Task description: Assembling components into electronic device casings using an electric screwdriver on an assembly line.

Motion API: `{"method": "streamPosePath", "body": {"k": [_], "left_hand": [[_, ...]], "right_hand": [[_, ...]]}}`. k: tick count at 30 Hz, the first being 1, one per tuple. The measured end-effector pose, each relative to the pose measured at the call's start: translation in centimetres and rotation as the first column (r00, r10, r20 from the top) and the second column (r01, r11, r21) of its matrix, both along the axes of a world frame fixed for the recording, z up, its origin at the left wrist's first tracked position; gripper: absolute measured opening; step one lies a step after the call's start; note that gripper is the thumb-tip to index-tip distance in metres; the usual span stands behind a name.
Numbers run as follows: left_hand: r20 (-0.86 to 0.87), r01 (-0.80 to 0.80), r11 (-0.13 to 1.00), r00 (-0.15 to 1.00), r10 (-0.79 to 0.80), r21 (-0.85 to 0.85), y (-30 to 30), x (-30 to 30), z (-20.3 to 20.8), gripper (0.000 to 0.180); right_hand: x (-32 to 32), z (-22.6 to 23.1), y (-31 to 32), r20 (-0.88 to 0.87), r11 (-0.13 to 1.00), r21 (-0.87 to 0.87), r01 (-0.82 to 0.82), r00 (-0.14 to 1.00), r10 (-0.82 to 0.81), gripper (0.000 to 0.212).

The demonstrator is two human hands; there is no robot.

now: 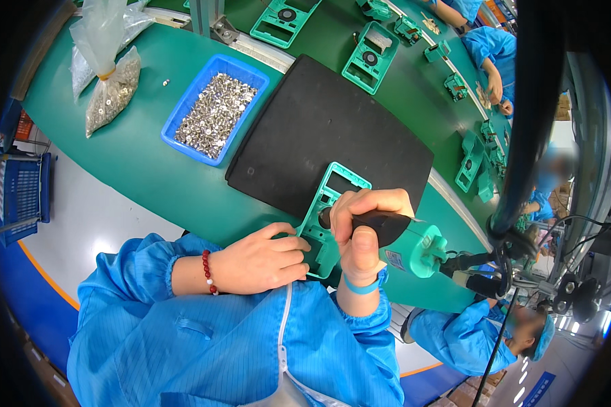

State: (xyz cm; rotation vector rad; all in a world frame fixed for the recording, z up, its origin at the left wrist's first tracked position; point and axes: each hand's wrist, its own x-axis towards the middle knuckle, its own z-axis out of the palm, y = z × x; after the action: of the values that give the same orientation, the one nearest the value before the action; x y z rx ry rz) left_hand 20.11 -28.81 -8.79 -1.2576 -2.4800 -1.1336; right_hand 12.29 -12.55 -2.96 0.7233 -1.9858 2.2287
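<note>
I'm at the fastening step: my right hand (363,227) grips the electric screwdriver (394,234), fingers closed. My left hand (268,258) pins the green plastic frame (329,203). Next, I judge, keep the tip square.

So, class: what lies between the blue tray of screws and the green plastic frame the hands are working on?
In the head view, a black mat lies between the blue tray and the green frame; the frame's far end rests on it.
</note>
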Motion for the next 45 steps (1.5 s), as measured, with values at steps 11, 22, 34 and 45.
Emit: {"method": "streamPosePath", "body": {"k": [11,22,34,45], "left_hand": [[0.034,0.019,1.000,0.999,-0.019,0.016,0.2,0.0,0.1,0.010],[-0.092,-0.034,0.995,0.995,0.025,-0.093,0.8,-1.2,0.9,0.033],[-0.071,0.052,0.950,0.994,-0.078,-0.307,0.5,-0.8,2.7,0.026],[-0.018,0.112,0.923,0.992,-0.128,-0.369,0.8,-9.8,11.6,0.024]], "right_hand": [[-0.3,-1.3,0.8,-0.032,0.993,0.110,0.043,0.999,-0.040,0.045],[-0.4,-1.2,-1.1,0.028,0.990,-0.136,0.039,0.999,-0.036,0.036],[-0.3,3.3,0.9,0.062,0.991,-0.133,0.012,0.998,-0.004,0.033],[-3.2,0.1,10.3,-0.027,0.777,-0.138,0.614,0.782,-0.623,0.040]]}}
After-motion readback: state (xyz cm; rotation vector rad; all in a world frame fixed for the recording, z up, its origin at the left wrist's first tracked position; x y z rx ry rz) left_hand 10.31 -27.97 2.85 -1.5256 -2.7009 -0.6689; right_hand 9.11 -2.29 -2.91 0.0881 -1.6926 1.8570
